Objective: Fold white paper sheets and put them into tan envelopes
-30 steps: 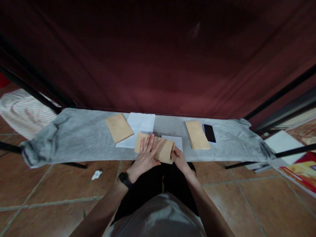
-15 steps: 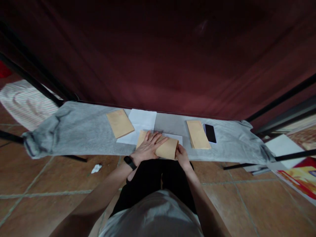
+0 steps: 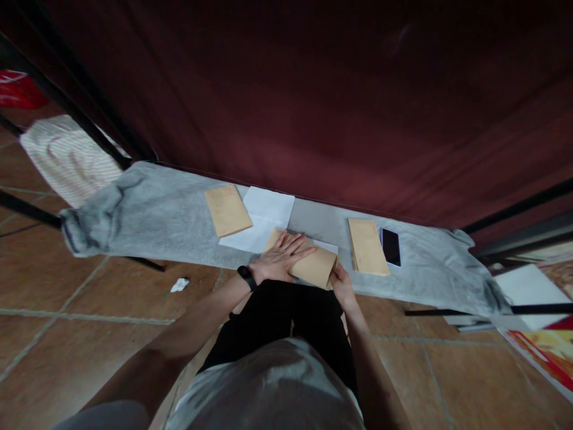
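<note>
The brown envelope (image 3: 316, 267) lies at the near edge of the desk (image 3: 147, 209), just in front of the person's black-clad legs (image 3: 268, 322). The left hand (image 3: 281, 260) presses flat on its left part, fingers spread. The right hand (image 3: 342, 286) is at the other end, fingers curled in and pinching the envelope's edge; the thumb cannot be made out.

The desk is narrow, with a dark red cloth (image 3: 286, 119) rising like a wall along its far edge, so the open room runs sideways. The longest stretch of grey cover is on the left, out to the rumpled end; a shorter one lies beyond the phone (image 3: 391, 246). Between the right hand and the right envelope stack (image 3: 369, 246) there is only a slim gap — and the phone sits just beside that stack.

The left envelope stack (image 3: 228, 210) overlaps a large white sheet (image 3: 270, 206), hiding part of it. A smaller white sheet (image 3: 329, 245) shows only as a strip behind the envelope in hand. The left palm covers much of that envelope — whether its right end gapes is hard to tell. Faint marks on the stacks are unreadable. A red item (image 3: 20, 89) and a colourful print (image 3: 550, 352) are cut off by the frame.
</note>
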Available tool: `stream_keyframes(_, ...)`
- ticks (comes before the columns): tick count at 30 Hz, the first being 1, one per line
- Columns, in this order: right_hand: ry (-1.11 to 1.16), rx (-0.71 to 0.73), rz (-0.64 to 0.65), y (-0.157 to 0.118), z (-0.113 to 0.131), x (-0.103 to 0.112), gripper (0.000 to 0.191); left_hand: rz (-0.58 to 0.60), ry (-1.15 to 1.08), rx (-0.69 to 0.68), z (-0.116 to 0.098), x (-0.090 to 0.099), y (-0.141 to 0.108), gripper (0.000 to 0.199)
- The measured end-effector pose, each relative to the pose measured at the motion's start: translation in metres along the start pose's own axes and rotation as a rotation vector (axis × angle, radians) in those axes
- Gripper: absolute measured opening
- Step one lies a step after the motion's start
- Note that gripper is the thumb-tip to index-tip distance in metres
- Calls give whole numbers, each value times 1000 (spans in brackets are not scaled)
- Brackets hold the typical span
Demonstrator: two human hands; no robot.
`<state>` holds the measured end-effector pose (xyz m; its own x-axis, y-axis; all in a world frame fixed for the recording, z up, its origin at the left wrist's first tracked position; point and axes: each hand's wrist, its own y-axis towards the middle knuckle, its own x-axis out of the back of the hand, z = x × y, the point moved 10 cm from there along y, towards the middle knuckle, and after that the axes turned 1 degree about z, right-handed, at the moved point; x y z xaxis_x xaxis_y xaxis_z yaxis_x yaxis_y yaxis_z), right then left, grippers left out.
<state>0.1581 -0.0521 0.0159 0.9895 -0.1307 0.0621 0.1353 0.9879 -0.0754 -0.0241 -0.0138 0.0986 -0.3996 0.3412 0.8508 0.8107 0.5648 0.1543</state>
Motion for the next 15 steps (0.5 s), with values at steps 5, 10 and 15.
stream_keyframes(5, 19, -5, -1, 1, -2, 0, 42, -37, -52, 14, -3, 9, 5, 100)
stream_keyframes(10, -130, -2, -162, -6, 4, 19, 33, -36, -22, 37, -3, 10, 5, 94)
stream_keyframes(15, -247, 147, -393, -25, 36, 50, 30, -64, -19, 72, 3, 9, 3, 94)
